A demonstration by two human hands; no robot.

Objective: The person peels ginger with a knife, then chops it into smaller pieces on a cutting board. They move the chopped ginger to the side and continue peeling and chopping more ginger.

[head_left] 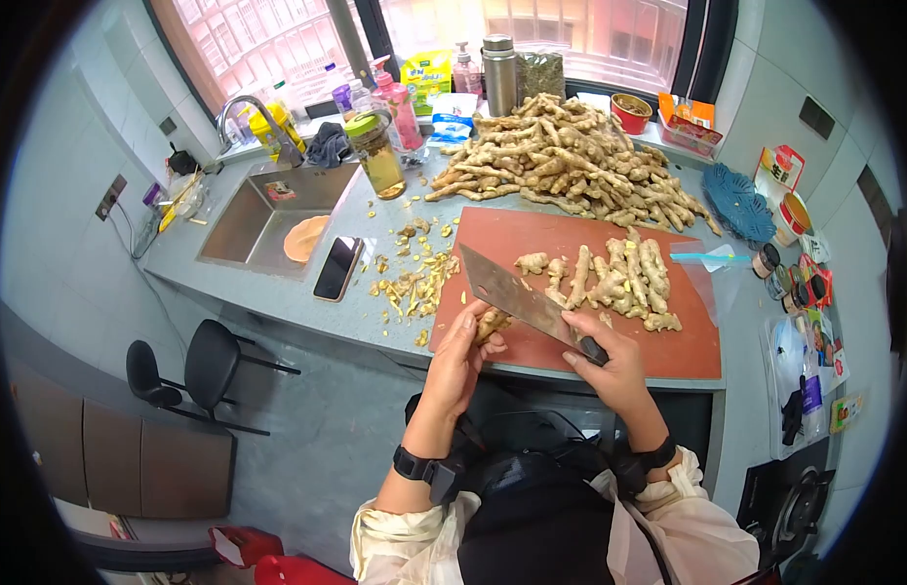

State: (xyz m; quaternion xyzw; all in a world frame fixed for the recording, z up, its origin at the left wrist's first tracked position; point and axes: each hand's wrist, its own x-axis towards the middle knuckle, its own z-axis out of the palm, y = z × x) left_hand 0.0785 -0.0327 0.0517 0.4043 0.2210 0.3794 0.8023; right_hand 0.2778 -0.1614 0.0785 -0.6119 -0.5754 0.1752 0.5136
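Two grips above a flat, reddish-brown rectangular board [512,234].
My left hand [452,359] curls its fingers round a knobbly tan ginger root [492,325] near the board's near-left corner, apparently to steady it; my right hand [614,366] closes on the black handle of a broad steel cleaver [517,295] (fingers behind the blade, presumably for safety). Pale, lumpy ginger pieces [619,280] lie farther right.

Sink [267,237], upper left: smooth metal. Phone [337,268], ctr-left: glossy blk. Board [571,229], ctr: matt, smooth.
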